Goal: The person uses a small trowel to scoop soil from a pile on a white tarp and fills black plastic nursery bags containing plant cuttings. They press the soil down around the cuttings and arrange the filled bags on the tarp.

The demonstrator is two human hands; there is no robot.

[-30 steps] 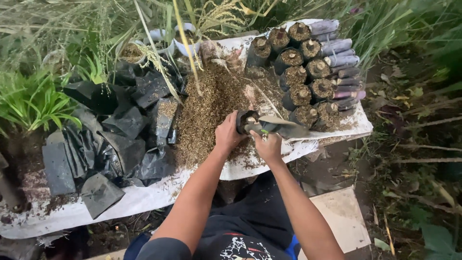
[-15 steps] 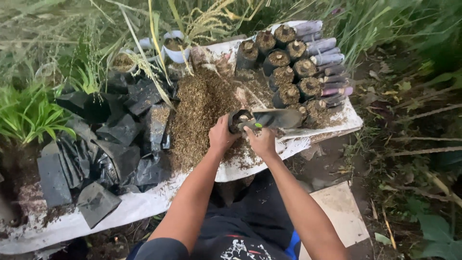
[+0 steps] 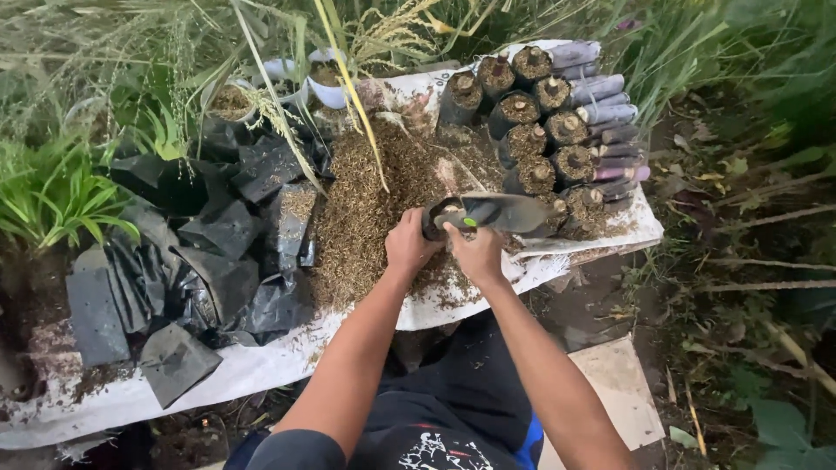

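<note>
My left hand [image 3: 407,245] grips a small black grow bag [image 3: 438,217] by its open mouth, just in front of a heap of brown husk mix [image 3: 374,200]. My right hand [image 3: 475,252] holds a trowel [image 3: 501,211] by its handle, its flat metal blade pointing right beside the bag's opening. Both hands are close together over a white sheet [image 3: 261,357] spread on the ground. Right behind the trowel stand several filled black bags [image 3: 531,130], each with a cut stem in it.
A loose pile of empty black plastic bags [image 3: 192,252] lies at the left. White pots [image 3: 326,83] with soil stand at the back among tall grass [image 3: 78,191]. Purplish cane pieces [image 3: 610,96] lie at the far right. A pale board [image 3: 623,392] lies near my legs.
Both hands kept their grip. The trowel blade shifted a little against the bag's mouth. The view swayed slightly.
</note>
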